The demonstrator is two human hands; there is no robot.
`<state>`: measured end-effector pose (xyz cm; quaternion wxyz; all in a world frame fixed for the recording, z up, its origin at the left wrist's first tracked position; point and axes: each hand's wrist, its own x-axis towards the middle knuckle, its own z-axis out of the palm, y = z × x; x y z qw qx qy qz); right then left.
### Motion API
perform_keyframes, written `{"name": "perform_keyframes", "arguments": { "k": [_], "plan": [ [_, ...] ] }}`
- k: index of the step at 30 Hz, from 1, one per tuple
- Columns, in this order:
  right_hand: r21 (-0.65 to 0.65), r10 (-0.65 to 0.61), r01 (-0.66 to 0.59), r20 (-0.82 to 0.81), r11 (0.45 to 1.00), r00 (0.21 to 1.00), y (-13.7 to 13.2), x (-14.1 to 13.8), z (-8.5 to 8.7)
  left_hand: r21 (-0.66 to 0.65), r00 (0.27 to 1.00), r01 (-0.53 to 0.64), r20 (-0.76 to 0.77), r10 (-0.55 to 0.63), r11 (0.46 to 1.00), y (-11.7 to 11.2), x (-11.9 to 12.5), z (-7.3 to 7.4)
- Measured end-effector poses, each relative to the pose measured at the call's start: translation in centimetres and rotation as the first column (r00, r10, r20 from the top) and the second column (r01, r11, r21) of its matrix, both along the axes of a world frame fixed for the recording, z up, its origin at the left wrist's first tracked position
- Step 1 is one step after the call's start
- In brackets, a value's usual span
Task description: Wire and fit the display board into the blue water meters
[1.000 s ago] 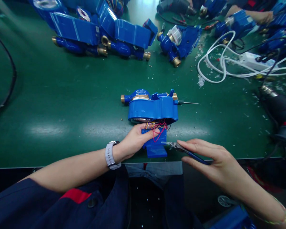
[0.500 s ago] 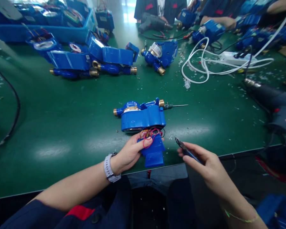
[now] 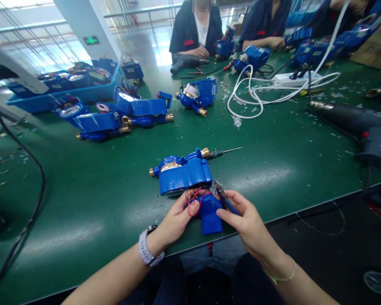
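A blue water meter [image 3: 180,173] with brass ends lies on the green table [image 3: 92,186], its housing open toward me. Red and other thin wires [image 3: 195,195] run from it to a small blue cover part [image 3: 210,214] at the table's edge. My left hand [image 3: 175,221], a watch on its wrist, pinches the wires and rests on the cover part. My right hand [image 3: 245,220] is closed on blue-handled pliers [image 3: 222,195], whose tip touches the wires beside the cover part.
More blue meters [image 3: 123,112] lie at the far left, beside a blue bin [image 3: 63,91]. A heat gun [image 3: 362,127] lies at the right, near a white cable [image 3: 260,97] and power strip. A thin probe tool [image 3: 224,151] rests behind the meter. Other people in blue uniforms work across the table.
My right hand brought the pliers left, from beside the cover part to the wires. The view tilted up, showing the workers opposite. My left hand stays on the wires.
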<state>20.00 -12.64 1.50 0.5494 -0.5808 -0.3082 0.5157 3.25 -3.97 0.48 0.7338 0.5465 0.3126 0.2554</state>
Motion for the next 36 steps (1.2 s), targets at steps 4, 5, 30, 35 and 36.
{"name": "perform_keyframes", "arguments": {
  "k": [4, 5, 30, 35, 36],
  "plan": [
    [0.074, -0.003, -0.016, 0.245, 0.997, 0.970, 0.0, 0.3, -0.1, 0.180, 0.983, 0.101, -0.168, -0.071, 0.978, 0.5, -1.4, 1.1],
    [0.088, -0.005, -0.022, 0.297, 0.996, 0.955, 0.0, 0.4, -0.2, 0.254, 0.969, 0.117, -0.243, -0.054, 0.960, 0.5, -2.0, 1.2],
    [0.022, 0.250, -0.259, 0.207, 0.966, 0.946, -1.3, 4.5, -0.6, 0.962, 0.924, 0.061, -0.155, 0.351, 0.265, 1.4, 0.4, 2.6],
    [-0.030, 0.286, -0.284, 0.154, 0.958, 0.946, -3.3, 5.0, -1.4, 0.957, 0.910, 0.021, -0.138, 0.391, 0.289, 1.5, 0.6, 2.3],
    [-0.021, 0.264, -0.264, 0.171, 0.964, 0.949, -3.6, 4.9, -1.4, 0.956, 0.908, 0.008, -0.130, 0.399, 0.293, 1.5, 0.6, 2.2]
  ]
}}
